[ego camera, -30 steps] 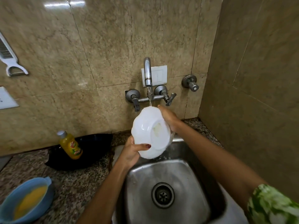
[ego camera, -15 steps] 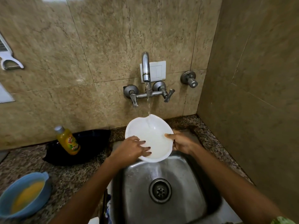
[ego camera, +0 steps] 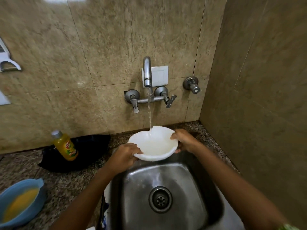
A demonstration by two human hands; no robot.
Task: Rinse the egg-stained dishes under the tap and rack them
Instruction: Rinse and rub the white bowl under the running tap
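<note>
lower left of the frame: blue bowl (ego camera: 20, 201) with yellow egg residue waits on the bench (ego camera: 69, 185), unrinsed. left of centre: yellow bottle (ego camera: 65, 145) stands beside a black pan (ego camera: 86, 155). centre: white bowl (ego camera: 153, 143), held over the sink (ego camera: 166, 193), catches the stream from the tap (ego camera: 147, 72); left hand (ego camera: 124, 156) grips its near-left rim, right hand (ego camera: 184, 140) its right rim. risks: wet rim may slip from either grip and drop into the sink; a tilted bowl may deflect water onto the bench.
</note>
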